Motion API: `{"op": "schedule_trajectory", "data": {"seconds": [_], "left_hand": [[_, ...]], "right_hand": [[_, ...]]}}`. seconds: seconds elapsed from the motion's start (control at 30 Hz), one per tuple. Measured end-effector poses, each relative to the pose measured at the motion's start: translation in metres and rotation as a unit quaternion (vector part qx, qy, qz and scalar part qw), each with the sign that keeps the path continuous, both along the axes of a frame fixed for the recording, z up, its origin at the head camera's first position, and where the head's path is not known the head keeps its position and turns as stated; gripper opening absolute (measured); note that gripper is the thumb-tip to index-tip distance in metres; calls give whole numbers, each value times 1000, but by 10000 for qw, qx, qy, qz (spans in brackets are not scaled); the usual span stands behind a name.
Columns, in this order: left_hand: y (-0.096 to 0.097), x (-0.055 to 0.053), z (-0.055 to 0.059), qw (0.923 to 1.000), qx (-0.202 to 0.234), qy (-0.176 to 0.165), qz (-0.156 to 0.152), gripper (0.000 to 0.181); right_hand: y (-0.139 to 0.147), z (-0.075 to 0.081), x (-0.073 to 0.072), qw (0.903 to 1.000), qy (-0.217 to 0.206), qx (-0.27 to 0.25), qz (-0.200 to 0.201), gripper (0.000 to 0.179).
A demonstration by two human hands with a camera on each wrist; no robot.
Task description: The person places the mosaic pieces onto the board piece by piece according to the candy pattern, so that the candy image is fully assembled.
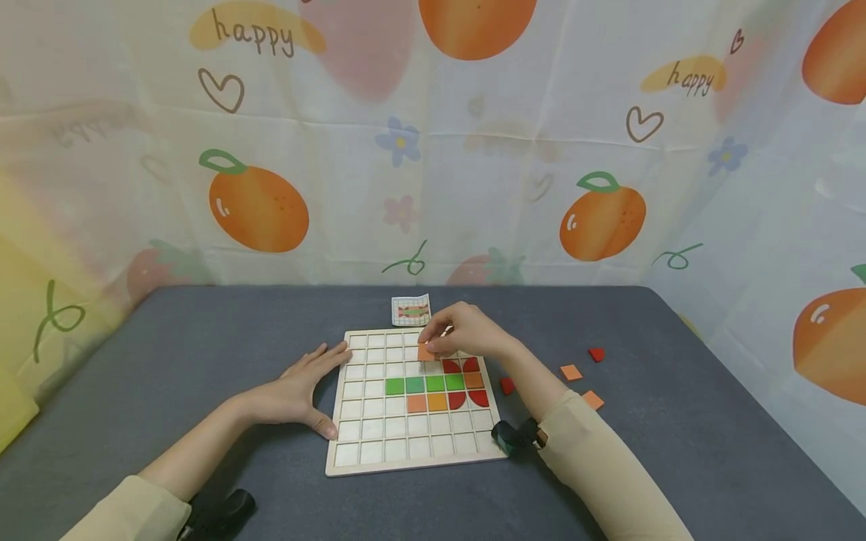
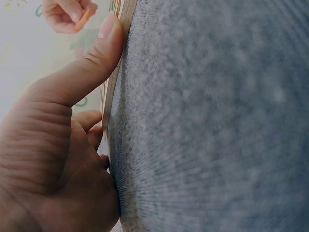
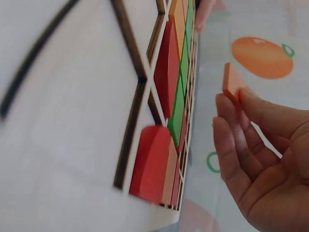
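A square grid board (image 1: 372,428) with a pale wooden frame lies on the table. My left hand (image 1: 287,394) rests at its left side, fingers spread, with thumb and fingertips against the edge. Over the board's far part, my right hand (image 1: 467,330) pinches an orange square tile (image 3: 233,83) between thumb and fingers, held above the cells. Laid in the grid are a row of green square tiles (image 1: 435,384), orange squares (image 1: 438,402) and several red rounded tiles (image 1: 456,400). In the left wrist view, the left thumb (image 2: 104,53) presses along the board's rim.
Behind the board stands a small pattern card (image 1: 410,310) with a coloured grid. Loose on the grey table (image 1: 223,330) to the right are orange squares (image 1: 571,372) and red pieces (image 1: 596,354); one red piece (image 1: 507,385) lies close beside the board. A printed curtain (image 1: 433,188) hangs behind.
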State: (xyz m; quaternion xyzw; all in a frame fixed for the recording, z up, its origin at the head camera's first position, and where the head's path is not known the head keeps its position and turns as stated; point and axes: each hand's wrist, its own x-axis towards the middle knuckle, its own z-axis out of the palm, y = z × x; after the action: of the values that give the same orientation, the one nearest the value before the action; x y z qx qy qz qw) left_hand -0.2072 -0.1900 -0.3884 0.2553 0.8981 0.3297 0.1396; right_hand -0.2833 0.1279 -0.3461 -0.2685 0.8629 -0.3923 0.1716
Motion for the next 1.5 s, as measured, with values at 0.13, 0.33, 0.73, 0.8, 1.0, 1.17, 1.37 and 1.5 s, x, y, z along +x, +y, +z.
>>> {"op": "schedule_trajectory", "data": {"seconds": [0.13, 0.33, 0.73, 0.8, 1.0, 1.17, 1.37, 1.5], "left_hand": [[0, 0, 0, 10000, 17, -1, -7, 123], [0, 0, -1, 10000, 30, -25, 21, 124], [0, -1, -2, 10000, 26, -17, 69, 123], [0, -1, -3, 10000, 30, 1, 56, 123], [-1, -1, -2, 10000, 13, 5, 55, 122], [0, 0, -2, 10000, 10, -17, 53, 123], [-1, -1, -3, 10000, -6, 3, 64, 123], [-2, -1, -3, 10000, 8, -33, 49, 123]], "right_hand": [[-3, -2, -1, 9998, 61, 186, 42, 11], [-5, -6, 0, 9979, 306, 553, 133, 9], [-3, -4, 3, 9965, 379, 747, 53, 9], [-2, -4, 3, 9965, 355, 755, 27, 9], [-4, -4, 4, 9955, 289, 904, 23, 9], [-4, -4, 4, 9954, 284, 914, 12, 8], [-4, -4, 4, 9957, 337, 858, 77, 9], [-1, -1, 1, 9955, 410, 849, 74, 11]]}}
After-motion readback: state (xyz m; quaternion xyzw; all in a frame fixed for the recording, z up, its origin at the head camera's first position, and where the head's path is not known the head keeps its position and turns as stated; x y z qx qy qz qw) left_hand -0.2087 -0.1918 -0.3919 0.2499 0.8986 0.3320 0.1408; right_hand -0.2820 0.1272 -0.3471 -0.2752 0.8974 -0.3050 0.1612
